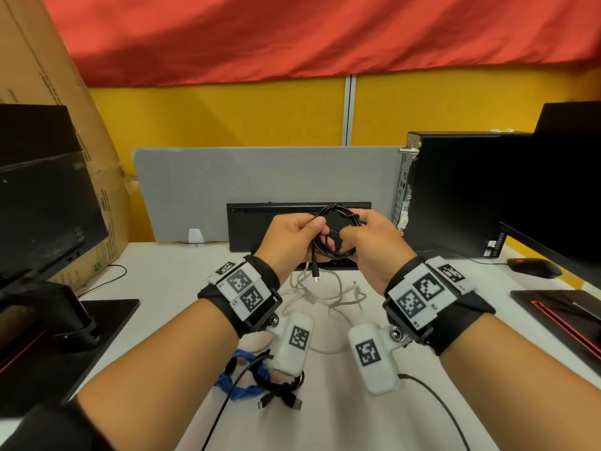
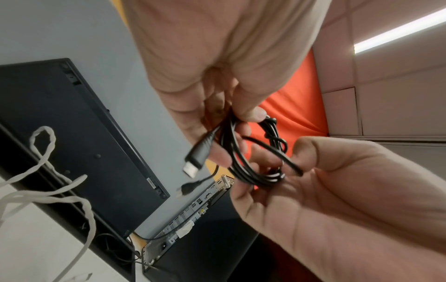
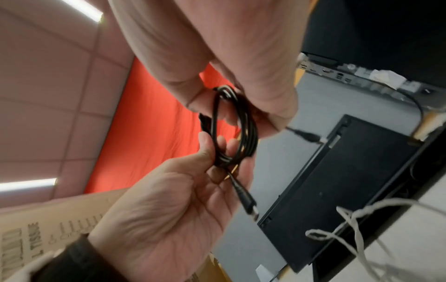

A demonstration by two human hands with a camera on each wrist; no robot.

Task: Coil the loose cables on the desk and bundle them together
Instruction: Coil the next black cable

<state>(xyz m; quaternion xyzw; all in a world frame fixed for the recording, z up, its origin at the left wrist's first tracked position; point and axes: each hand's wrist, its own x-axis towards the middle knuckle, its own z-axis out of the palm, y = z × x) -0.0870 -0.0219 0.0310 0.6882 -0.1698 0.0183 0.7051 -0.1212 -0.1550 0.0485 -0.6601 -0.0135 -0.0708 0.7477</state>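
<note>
Both hands hold the coiled black cable [image 1: 336, 234] up over the middle of the white desk [image 1: 169, 288], in front of the black keyboard [image 1: 260, 222] propped on edge. The left hand [image 1: 291, 239] pinches the coil's left side; the right hand [image 1: 370, 245] curls round its right side. One plug end [image 1: 314, 271] dangles below. A loose white cable [image 1: 325, 294] sprawls on the desk beneath; a blue-tied black bundle [image 1: 257, 379] lies nearer the front edge.

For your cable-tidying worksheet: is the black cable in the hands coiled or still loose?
Coiled. The black cable forms several stacked loops held between the left hand and right hand, with one plug end dangling below.
</note>
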